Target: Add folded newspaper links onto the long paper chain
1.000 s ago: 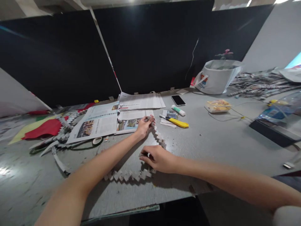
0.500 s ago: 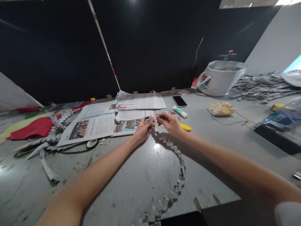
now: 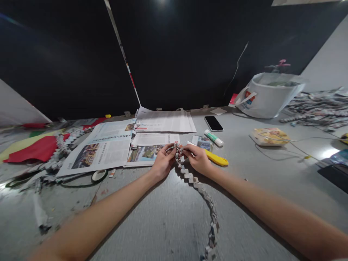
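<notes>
A long zigzag chain of folded newspaper (image 3: 199, 186) runs from my fingers down the grey table to the bottom edge of the view. My left hand (image 3: 164, 161) pinches its upper end from the left. Thumb and fingers of my right hand (image 3: 198, 157) are closed at the same end from the right; the exact bit they grip is too small to make out. Close behind my right hand lie a yellow utility knife (image 3: 217, 158) and a small printed paper piece (image 3: 201, 142). Newspaper sheets (image 3: 144, 154) lie just beyond my left hand.
Stacked papers (image 3: 165, 121), a phone (image 3: 214, 123) and a glue stick (image 3: 214, 138) lie at the back. To the right are a tissue pack (image 3: 270, 136) and a white bag (image 3: 269, 96). Leftward are a tape roll (image 3: 99, 176), red paper (image 3: 34, 150) and more folded chains (image 3: 56, 163).
My right hand has come in against the end of the chain, beside my left hand. The chain's lower part has shifted to the right, and the whole view has turned slightly.
</notes>
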The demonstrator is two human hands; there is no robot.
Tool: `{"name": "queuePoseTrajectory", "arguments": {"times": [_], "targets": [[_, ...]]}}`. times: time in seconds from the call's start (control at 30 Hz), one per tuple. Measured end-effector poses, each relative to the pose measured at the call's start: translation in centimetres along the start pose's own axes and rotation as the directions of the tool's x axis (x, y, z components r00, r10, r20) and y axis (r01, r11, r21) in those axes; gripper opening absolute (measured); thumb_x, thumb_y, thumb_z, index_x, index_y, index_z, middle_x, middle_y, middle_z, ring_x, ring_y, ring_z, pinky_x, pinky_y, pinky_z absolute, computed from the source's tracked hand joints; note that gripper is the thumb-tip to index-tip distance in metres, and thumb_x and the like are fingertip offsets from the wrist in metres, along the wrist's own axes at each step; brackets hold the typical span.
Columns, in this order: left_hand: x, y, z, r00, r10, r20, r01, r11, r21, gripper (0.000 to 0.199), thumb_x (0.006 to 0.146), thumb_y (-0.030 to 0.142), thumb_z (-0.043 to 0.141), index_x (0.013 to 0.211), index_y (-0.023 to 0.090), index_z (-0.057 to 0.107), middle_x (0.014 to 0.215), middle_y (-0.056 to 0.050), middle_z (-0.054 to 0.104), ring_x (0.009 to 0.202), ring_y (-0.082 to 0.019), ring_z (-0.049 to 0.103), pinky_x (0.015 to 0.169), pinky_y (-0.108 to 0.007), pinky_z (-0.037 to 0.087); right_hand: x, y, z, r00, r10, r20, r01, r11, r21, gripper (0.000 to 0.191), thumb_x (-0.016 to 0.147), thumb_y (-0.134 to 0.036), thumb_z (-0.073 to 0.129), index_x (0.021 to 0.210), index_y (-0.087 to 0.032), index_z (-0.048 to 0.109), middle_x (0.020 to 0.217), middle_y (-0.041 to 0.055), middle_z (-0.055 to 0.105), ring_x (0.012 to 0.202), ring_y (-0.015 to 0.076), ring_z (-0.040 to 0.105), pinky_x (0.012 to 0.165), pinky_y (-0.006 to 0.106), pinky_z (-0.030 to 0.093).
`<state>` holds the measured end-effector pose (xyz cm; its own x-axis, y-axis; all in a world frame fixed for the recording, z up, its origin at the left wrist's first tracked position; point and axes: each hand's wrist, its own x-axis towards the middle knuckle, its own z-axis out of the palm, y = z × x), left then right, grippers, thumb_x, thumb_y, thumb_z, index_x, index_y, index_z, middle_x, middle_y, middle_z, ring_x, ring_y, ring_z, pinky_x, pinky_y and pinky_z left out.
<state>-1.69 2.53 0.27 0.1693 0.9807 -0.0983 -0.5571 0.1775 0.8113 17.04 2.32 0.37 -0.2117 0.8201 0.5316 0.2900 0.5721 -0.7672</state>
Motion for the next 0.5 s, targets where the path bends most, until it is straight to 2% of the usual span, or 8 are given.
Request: {"name": "queuePoseTrajectory", "arguments": {"times": [0.17,0.33,0.5], "targets": [[-0.41,0.25,0.28,1.0,0.002,0.027,-0.003,0.999,0.034,0.067,0.058,0.037,0.11,0.111,0.02,0.073,0.091,-0.003,0.081,0.068,-0.014,0.072,0.07,-0.027,0.058,0.08,0.16,0.16,0.999,0.034,-0.014,-0.033,0.999,0.02,0.02,0.105,-0.039,0.061,0.096,-0.027,0.075,0.088,0.0061,0.078,0.079,0.0247,0.071,0.078,0.04,0.056],[-0.53,0.3,0.59,1.0,0.009,0.004,-0.009,0.999,0.034,0.069,0.055,0.038,0.111,0.109,0.019,0.073,0.093,-0.004,0.081,0.072,-0.015,0.073,0.071,-0.027,0.058,0.0,0.11,-0.07,1.0,-0.001,0.009,0.001,1.0,0.025,0.02,0.104,-0.039,0.061,0.096,-0.026,0.075,0.087,0.0057,0.077,0.08,0.0245,0.071,0.08,0.04,0.056],[-0.45,0.09,0.54,0.999,0.031,-0.01,-0.03,0.996,0.078,0.071,0.054,0.042,0.111,0.109,0.018,0.073,0.085,-0.002,0.077,0.066,-0.012,0.067,0.058,-0.022,0.049,-0.13,-0.01,-0.32,1.0,-0.015,0.023,0.015,1.0,-0.001,0.02,0.104,-0.039,0.06,0.097,-0.027,0.075,0.087,0.0058,0.077,0.079,0.0238,0.07,0.08,0.04,0.056]]}}
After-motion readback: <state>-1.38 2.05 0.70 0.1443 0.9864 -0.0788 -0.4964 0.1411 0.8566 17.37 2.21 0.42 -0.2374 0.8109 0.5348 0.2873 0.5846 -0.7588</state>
